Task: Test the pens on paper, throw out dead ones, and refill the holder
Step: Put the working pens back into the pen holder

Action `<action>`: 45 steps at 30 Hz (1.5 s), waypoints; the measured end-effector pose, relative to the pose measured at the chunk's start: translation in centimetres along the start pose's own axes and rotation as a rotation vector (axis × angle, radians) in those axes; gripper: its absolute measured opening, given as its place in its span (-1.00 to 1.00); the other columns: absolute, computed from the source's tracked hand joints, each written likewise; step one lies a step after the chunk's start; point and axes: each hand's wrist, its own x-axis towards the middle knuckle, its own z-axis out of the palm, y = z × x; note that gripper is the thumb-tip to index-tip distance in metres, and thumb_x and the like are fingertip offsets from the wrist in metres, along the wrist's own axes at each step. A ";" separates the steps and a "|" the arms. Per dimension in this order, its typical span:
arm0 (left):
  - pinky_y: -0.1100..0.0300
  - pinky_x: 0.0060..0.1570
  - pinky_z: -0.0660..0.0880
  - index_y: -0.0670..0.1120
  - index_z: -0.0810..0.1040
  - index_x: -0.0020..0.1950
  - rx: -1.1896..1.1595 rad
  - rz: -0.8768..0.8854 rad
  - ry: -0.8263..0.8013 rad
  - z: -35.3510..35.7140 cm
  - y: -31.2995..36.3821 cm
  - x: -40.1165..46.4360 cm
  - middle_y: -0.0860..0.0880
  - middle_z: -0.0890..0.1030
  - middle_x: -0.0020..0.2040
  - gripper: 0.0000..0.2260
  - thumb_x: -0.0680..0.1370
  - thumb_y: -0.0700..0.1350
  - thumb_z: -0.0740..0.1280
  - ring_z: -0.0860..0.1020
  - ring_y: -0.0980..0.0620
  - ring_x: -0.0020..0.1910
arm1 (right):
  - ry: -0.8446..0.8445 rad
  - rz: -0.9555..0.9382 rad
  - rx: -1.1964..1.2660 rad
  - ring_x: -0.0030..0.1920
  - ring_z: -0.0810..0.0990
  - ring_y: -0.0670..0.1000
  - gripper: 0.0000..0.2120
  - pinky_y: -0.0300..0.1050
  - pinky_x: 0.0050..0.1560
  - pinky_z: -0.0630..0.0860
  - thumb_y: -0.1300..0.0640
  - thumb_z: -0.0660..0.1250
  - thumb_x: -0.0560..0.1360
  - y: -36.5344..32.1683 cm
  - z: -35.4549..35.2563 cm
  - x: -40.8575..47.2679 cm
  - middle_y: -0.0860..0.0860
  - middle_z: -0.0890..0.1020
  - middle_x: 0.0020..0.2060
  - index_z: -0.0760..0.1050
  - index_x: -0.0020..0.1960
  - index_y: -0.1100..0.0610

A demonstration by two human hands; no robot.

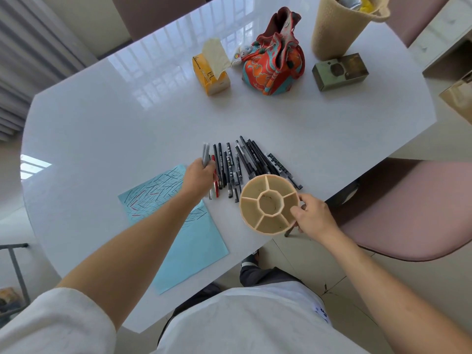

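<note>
Several dark pens (pixel 245 162) lie in a row on the white table (pixel 127 118). My left hand (pixel 199 176) grips grey pens (pixel 205 154) at the row's left end, their tips pointing away from me. My right hand (pixel 313 217) holds the right rim of a round beige pen holder (pixel 268 204) with a centre well and several outer compartments, all showing nothing inside. The holder hangs near the table's front edge, tilted so its mouth faces me. A light blue paper (pixel 194 241) covered with black and red test strokes lies under my left forearm.
At the far side stand a yellow tissue pack (pixel 210 75), an orange patterned drawstring bag (pixel 275 60), a beige woven bin (pixel 339 26) and a small olive box (pixel 339 71). A pink chair (pixel 408 213) sits at the right of the table.
</note>
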 end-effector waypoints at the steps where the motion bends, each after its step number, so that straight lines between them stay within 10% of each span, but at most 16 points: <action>1: 0.20 -0.35 0.48 -0.07 0.49 -0.05 -0.149 -0.028 -0.017 0.0 0.4 -0.5 -0.01 0.64 -0.30 -0.83 0.65 -0.02 0.21 0.54 0.10 -0.36 | -0.004 -0.001 0.002 -0.50 0.64 -0.05 -0.66 -0.05 -0.32 0.62 0.01 0.23 0.36 -0.1 0.1 0.0 0.00 0.67 -0.40 0.56 0.11 -0.06; 5: 0.02 -0.05 0.62 -0.15 0.48 0.06 -0.815 -0.032 -0.183 -0.4 2.7 -3.0 -0.11 0.67 -0.21 -0.91 0.66 -0.14 0.25 0.66 -0.07 -0.19 | -0.040 -0.007 0.022 -0.46 0.68 0.00 -0.71 0.03 -0.25 0.68 0.08 0.26 0.44 -0.6 0.7 0.0 0.04 0.68 -0.33 0.56 0.14 -0.03; 10: -0.03 0.14 0.59 -0.17 0.50 0.06 -1.013 0.028 -0.334 1.0 3.7 -5.8 -0.18 0.66 -0.10 -0.91 0.65 -0.25 0.21 0.64 -0.16 -0.01 | -0.053 -0.018 -0.009 -0.49 0.66 -0.05 -0.75 -0.02 -0.26 0.67 0.11 0.29 0.49 -1.3 1.4 0.0 0.03 0.69 -0.33 0.56 0.15 -0.03; 21: 0.01 -0.22 0.67 0.05 0.66 -0.05 -0.432 0.181 -0.256 2.8 2.5 -6.4 0.12 0.68 -0.06 -0.83 0.53 -0.23 0.41 0.68 0.06 -0.11 | -0.082 -0.056 -0.056 -0.33 0.70 0.03 -0.80 0.11 -0.13 0.67 0.10 0.28 0.52 -2.2 1.2 0.0 0.03 0.68 -0.26 0.55 0.12 -0.06; 33: 0.08 0.14 0.59 0.02 0.51 0.21 -0.314 0.241 -0.425 -0.8 -2.7 -8.2 -0.06 0.61 0.13 -0.47 0.25 -0.27 0.36 0.60 -0.02 0.12 | 0.082 -0.158 -0.116 -0.06 0.59 0.01 -0.64 -0.12 -0.04 0.46 -0.07 0.35 0.59 -2.2 0.5 1.9 -0.02 0.63 -0.09 0.57 0.33 0.05; 39: 0.19 -0.15 0.50 0.07 0.55 -0.06 0.095 0.142 0.071 -1.5 -3.4 -4.7 0.11 0.64 -0.12 -0.78 0.45 -0.25 0.29 0.59 0.13 -0.15 | 0.070 -0.190 -0.072 0.00 0.62 -0.09 -0.76 -0.22 -0.07 0.55 0.05 0.38 0.52 -1.2 1.0 0.4 -0.15 0.65 -0.06 0.60 0.19 -0.08; 45: 0.22 -0.23 0.44 -0.06 0.57 0.18 0.335 0.088 0.120 -0.6 -3.1 0.8 0.05 0.62 -0.13 -0.80 0.57 -0.08 0.33 0.57 0.11 -0.21 | 0.098 -0.194 -0.054 -0.03 0.62 -0.22 -0.75 -0.04 -0.06 0.67 0.11 0.36 0.55 -1.4 0.4 0.4 -0.20 0.66 -0.09 0.63 0.13 -0.18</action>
